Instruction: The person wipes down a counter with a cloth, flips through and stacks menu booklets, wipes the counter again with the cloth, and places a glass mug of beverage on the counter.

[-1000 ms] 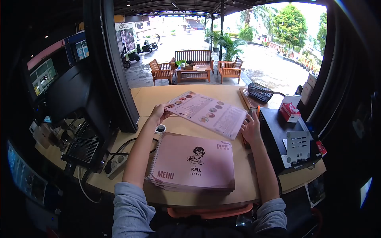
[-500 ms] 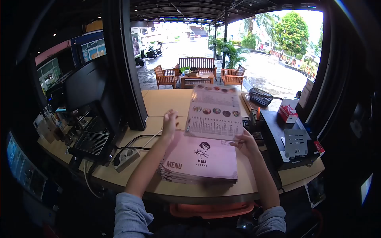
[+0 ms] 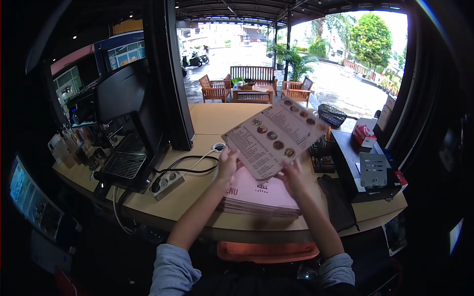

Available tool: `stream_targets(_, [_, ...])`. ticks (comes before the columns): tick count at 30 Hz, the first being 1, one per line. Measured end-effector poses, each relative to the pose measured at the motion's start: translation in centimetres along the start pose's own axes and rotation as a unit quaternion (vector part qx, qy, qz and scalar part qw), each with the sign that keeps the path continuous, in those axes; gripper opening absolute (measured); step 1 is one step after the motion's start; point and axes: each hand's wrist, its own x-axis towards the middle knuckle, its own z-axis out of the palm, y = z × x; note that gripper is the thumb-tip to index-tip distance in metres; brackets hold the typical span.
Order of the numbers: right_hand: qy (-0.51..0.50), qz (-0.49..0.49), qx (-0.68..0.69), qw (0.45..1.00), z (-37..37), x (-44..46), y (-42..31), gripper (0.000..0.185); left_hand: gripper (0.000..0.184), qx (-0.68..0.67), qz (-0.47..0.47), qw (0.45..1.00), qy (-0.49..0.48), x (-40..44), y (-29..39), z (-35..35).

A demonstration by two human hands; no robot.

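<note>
A menu (image 3: 270,135) with rows of round food photos and printed text is held up and tilted above the counter. My left hand (image 3: 228,166) is closed on its lower left edge. At its lower right edge, my right hand (image 3: 293,178) grips it too, fingers partly behind the sheet. Directly below lies a stack of pink menus (image 3: 261,201), the top one marked with "KELL coffee" and a drawing. The held menu and my hands cover much of that top cover.
On the wooden counter (image 3: 212,116), a power strip (image 3: 169,185) with cables and a black coffee machine (image 3: 131,153) stand left. To the right are a black box (image 3: 348,158) with a metal stand (image 3: 372,170), a tissue box (image 3: 364,135), a wire basket (image 3: 332,114) and a dark cloth (image 3: 336,200).
The held menu has turned clockwise and now slants. My left hand, apart from it before, has come to its edge. My right hand has stayed on it. The camera view has shifted slightly.
</note>
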Motion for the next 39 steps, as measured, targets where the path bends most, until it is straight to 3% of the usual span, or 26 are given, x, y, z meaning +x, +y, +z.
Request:
stream_targets(4, [0.013,0.028,0.059,0.998,-4.1,0.5,-4.2,0.059,0.032,0.034,0.066,0.997,-0.023,2.6,0.7,-3.6])
stream_targets(6, [0.009,0.049,0.154,0.987,-6.7,0.1,-5.8,0.058,0.028,0.072,0.077,0.994,-0.015,4.5,-0.1,-5.4])
stream_targets(8, [-0.095,0.039,0.058,0.993,-9.2,0.0,-6.5,0.047,0.031,0.055,0.170,0.984,0.011,4.8,0.1,-5.2])
stream_targets(11, [-0.064,0.046,-0.054,0.995,-10.2,-1.4,-6.2,0.036,0.025,0.134,0.152,0.978,0.048,5.3,0.2,-5.5])
stream_targets(15, [-0.014,-0.027,-0.018,0.999,-10.0,-2.5,-6.1,0.034,0.026,0.273,0.201,0.939,0.061,5.3,-1.0,-4.8])
stream_targets(20, [0.063,-0.091,-0.033,0.993,-11.3,-3.2,-6.1,0.034,0.028,0.306,0.184,0.934,0.023,3.2,-1.2,-2.6])
stream_targets(26, [0.138,-0.140,-0.034,0.980,-11.1,-4.2,-6.2,0.031,0.028,0.218,0.128,0.968,-0.004,3.4,-2.1,-0.1])
stream_targets(35, [0.220,-0.213,-0.029,0.952,-11.3,-5.8,-6.7,0.030,0.026,0.207,0.250,0.946,0.005,3.1,-3.4,3.1])
stream_targets(39, [0.230,-0.237,-0.062,0.942,-10.8,-6.5,-7.1,0.032,0.026,0.208,0.141,0.968,-0.001,3.8,-3.2,3.5])
